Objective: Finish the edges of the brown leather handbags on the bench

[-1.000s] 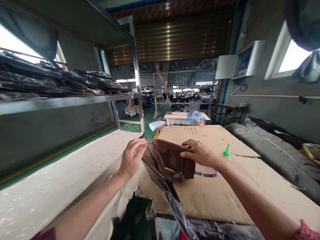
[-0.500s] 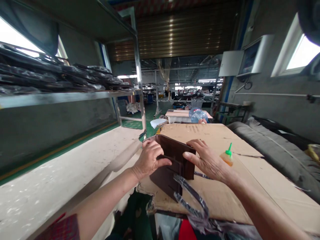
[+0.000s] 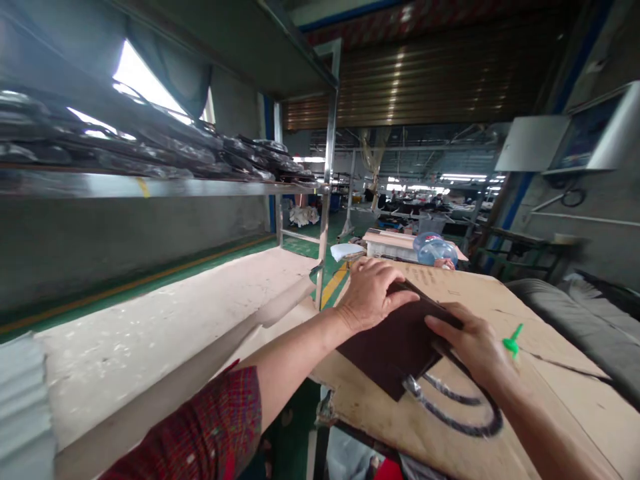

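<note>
Dark brown and smooth, a flat-sided bag (image 3: 383, 353) is clamped at its top edge by the left hand (image 3: 373, 293) and the right hand (image 3: 467, 337), thumbs on the near face, other fingertips hidden behind. It is rested on tan cardboard sheeting (image 3: 545, 413), where its dark, plastic-wrapped looped handles (image 3: 453, 425) are spread. Just beyond the right wrist, a green-nozzled bottle (image 3: 511, 345) is mostly blocked from sight. Farther off, a clear blue water jug (image 3: 435, 251) is seen; a grey padded roll (image 3: 560, 303) is cut off at right. The bag's inside cannot be made out.
</note>
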Motion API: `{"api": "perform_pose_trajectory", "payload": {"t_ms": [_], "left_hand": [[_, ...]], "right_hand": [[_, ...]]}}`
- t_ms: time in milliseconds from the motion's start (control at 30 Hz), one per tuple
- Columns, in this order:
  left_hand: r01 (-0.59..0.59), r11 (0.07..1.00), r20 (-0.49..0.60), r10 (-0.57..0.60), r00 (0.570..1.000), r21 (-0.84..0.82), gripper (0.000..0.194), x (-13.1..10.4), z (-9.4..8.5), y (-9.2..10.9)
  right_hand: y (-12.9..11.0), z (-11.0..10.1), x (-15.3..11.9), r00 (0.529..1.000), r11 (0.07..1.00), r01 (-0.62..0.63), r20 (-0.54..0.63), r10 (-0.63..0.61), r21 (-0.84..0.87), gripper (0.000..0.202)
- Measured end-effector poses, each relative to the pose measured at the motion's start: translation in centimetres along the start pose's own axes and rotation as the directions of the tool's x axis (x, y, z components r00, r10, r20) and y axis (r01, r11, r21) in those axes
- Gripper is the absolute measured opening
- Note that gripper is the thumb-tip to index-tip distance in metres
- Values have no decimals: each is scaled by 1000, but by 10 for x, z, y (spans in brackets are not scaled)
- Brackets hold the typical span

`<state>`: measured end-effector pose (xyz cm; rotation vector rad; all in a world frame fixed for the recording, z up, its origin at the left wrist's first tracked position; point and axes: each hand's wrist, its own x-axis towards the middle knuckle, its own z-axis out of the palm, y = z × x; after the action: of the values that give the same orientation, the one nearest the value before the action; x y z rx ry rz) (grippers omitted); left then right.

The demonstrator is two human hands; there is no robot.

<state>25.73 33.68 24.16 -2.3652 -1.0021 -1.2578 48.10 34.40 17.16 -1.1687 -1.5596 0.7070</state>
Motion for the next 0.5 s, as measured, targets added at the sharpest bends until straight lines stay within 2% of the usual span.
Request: {"api": "perform_pose_trajectory", "payload": {"t_ms": [33, 67, 133, 167, 233, 300, 333, 400, 500], "left_hand": [[29, 999, -103, -33, 994, -35, 37, -3, -10, -1], [73, 995, -204, -87, 975, -71, 33, -8, -20, -4], [205, 966, -349, -249, 904, -160, 25, -24, -38, -14], [285, 934, -377, -348, 859, -213, 24, -33, -45, -19], [439, 842, -307, -528, 792, -315, 26, -54, -52, -27], [549, 742, -132, -633, 763, -385, 32, -72, -51, -27], [591, 693, -43, -663, 747, -413, 36, -79, -48, -24], [648, 605, 108, -687, 718, -462, 43, -89, -40, -13], [648, 527, 241, -643, 727, -549, 50, -94, -31, 7]], "right_hand": [[6, -7, -1, 993, 979, -109, -22, 115, 173, 43], [11, -13, -3, 971, 906, -218, -17, 240, 362, 47], [22, -21, -8, 885, 632, -377, 62, 462, 677, 47], [27, -22, -11, 840, 481, -405, 108, 532, 777, 43], [37, -20, -19, 767, 235, -398, 181, 616, 887, 33], [47, -12, -26, 738, 69, -372, 250, 626, 926, 28], [53, -7, -30, 740, 10, -378, 295, 604, 926, 27], [64, 4, -36, 779, -22, -374, 327, 535, 927, 30], [75, 17, -45, 821, 21, -370, 316, 475, 929, 39]]}}
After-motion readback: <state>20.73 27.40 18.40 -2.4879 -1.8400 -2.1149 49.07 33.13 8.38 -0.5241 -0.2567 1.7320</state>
